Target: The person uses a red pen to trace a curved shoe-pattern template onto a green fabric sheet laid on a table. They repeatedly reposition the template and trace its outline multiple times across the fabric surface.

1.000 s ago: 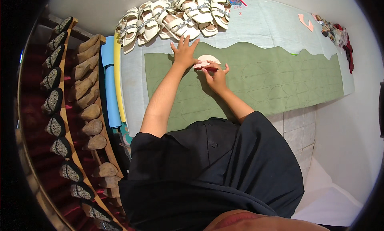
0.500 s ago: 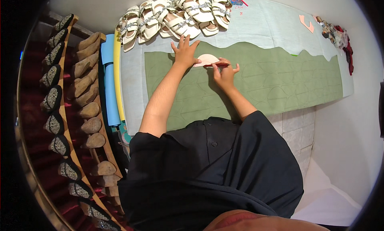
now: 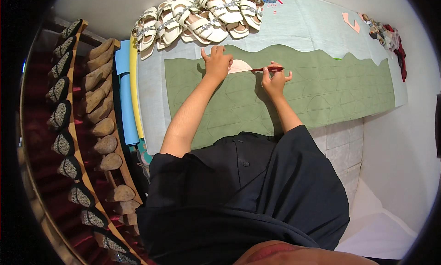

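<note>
A pale pink half-round template [image 3: 241, 66] lies on a long green sheet [image 3: 340, 88] marked with rows of thin curved outlines. At the template's left end my left hand [image 3: 217, 64] holds it down, fingers bent and one finger sticking out to the left. Its fingertips are partly hidden. My right hand [image 3: 274, 80] grips a dark red pen [image 3: 277, 68] between thumb and fingers, with the little finger held out. The pen's tip points left, at the template's right corner. The sheet's far edge is wavy.
White strappy sandals [image 3: 202, 24] stand along the back left of the table [image 3: 312, 24]. At the far right are a pink cut piece [image 3: 351, 22] and a heap of small items [image 3: 386, 38]. Racks on the left hold wooden shoe lasts [image 3: 104, 126] and black decorated shoes [image 3: 59, 114].
My right hand with the pen has moved right, to the template's right corner. The spread fingers of my left hand have drawn in, and more of the template's right side shows.
</note>
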A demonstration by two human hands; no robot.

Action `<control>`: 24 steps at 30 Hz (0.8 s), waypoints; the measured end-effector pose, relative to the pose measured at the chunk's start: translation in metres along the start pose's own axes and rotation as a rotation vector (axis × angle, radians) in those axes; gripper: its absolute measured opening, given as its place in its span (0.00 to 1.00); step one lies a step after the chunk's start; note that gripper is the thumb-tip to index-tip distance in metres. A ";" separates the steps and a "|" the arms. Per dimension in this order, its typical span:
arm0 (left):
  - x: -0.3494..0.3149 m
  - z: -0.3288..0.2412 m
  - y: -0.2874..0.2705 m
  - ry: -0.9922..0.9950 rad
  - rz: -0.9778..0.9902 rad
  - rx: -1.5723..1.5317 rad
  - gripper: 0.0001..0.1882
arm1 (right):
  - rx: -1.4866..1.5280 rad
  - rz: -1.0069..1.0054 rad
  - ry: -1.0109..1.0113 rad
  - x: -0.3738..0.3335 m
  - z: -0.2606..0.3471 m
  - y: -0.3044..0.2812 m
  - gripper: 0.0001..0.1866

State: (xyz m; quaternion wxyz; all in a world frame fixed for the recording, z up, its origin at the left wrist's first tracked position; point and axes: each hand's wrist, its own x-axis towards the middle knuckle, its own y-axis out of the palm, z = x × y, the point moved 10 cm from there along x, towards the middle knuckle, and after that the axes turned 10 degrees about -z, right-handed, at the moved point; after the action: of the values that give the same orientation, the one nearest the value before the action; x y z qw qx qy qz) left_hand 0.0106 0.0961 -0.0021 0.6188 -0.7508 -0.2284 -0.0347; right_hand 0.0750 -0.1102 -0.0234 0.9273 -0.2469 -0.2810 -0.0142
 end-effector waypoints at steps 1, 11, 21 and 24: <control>0.000 0.001 -0.001 -0.001 -0.003 0.005 0.08 | -0.001 0.002 0.007 0.001 -0.001 0.000 0.06; -0.045 -0.025 0.022 0.025 0.123 0.202 0.09 | 0.394 -0.132 0.256 0.035 0.000 -0.017 0.09; -0.087 -0.062 0.023 -0.167 0.143 0.085 0.40 | 0.249 0.442 0.014 -0.002 0.057 0.096 0.14; -0.089 -0.058 0.026 -0.177 0.126 0.065 0.39 | 0.185 0.491 -0.050 -0.004 0.066 0.105 0.13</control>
State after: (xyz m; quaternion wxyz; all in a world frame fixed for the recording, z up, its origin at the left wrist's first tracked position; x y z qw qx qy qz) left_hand -0.0449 0.0111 -0.0424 0.6211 -0.7435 -0.2353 0.0781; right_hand 0.0551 0.0124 -0.0250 0.9143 -0.2221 -0.2358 0.2431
